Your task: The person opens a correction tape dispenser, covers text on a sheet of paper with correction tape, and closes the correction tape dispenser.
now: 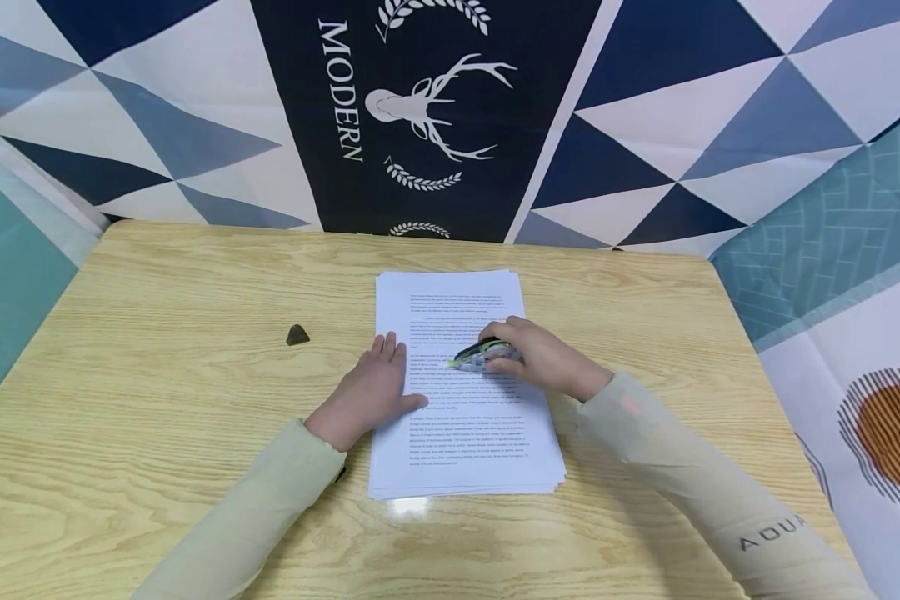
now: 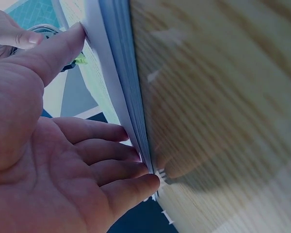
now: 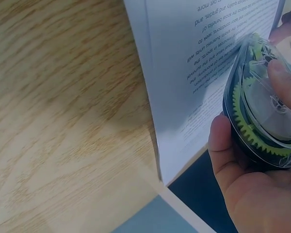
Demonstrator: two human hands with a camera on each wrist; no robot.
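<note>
Head view: one wall cloth (image 1: 435, 117), printed with a deer's head and triangles; before it, one wooden table (image 1: 157, 375). On the table, a stack of paper (image 1: 465, 433), printed; to the person's left, one small dark object (image 1: 297, 335). Left hand (image 1: 367, 383), fingers extended, resting on the stack's left edge. Right hand (image 1: 543, 354), gripping a correction tape (image 1: 474, 357), its tip at the printed lines mid-sheet. Left wrist view: fingertips along the stack's edge, thumb spread apart. Right wrist view: clear casing, green toothed wheel, held between thumb and fingers.
</note>
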